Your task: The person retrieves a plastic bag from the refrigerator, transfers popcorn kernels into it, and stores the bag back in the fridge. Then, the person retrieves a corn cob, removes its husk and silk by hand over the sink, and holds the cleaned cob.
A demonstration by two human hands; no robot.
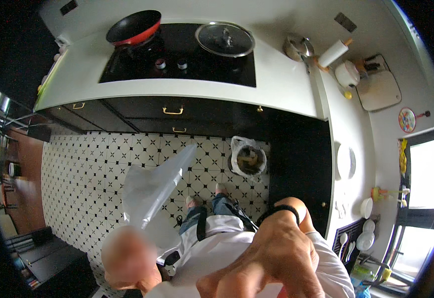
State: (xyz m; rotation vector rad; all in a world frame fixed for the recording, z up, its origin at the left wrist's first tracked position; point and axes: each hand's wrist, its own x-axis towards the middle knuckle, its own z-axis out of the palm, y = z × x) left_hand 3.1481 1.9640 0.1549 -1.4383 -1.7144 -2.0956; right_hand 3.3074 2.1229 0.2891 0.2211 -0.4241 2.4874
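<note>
Blurred, my left hand (pixel 129 257) is at the lower left. A clear plastic sheet or bag (pixel 153 186) extends from it over the tiled floor, apparently gripped by the fingers, which are hidden by the blur. Close to the camera at the lower right is my right hand (pixel 276 253), with a black band (pixel 278 212) at the wrist. Its fingers are bent and run past the bottom edge of the picture. A small bit of red (pixel 282 292) shows beside them; whether the hand holds it cannot be told.
A lined waste bin (pixel 248 160) with scraps stands by the dark cabinets. On the black hob (pixel 142 70) are a red frying pan (pixel 138 31) and a lidded pan (pixel 225 39). A steel pot (pixel 295 48), paper towel roll (pixel 333 54) and cutting board (pixel 379 91) line the counter (pixel 284 83).
</note>
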